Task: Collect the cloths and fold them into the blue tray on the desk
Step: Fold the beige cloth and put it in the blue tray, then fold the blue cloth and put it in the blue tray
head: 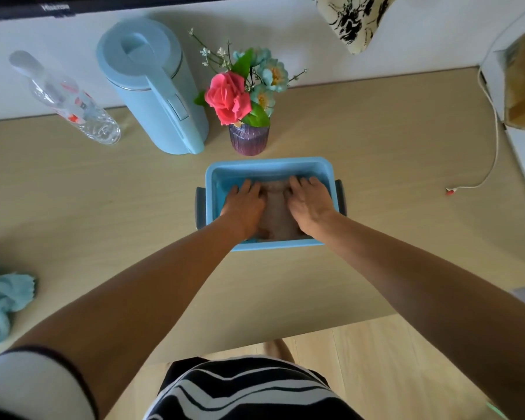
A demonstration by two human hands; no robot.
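A blue tray (269, 165) with dark side handles stands in the middle of the desk. A brown cloth (275, 213) lies folded inside it. My left hand (244, 204) and my right hand (310, 199) both rest flat on that cloth, fingers spread and pointing away from me, pressing it down into the tray. A light blue cloth (3, 298) lies crumpled at the desk's left edge, far from both hands.
Behind the tray stand a purple vase of flowers (249, 137), a pale blue kettle (155, 86) and a clear plastic bottle (70, 101) lying tilted. A white cable (491, 147) trails across the right of the desk. The desk's front edge is near my body.
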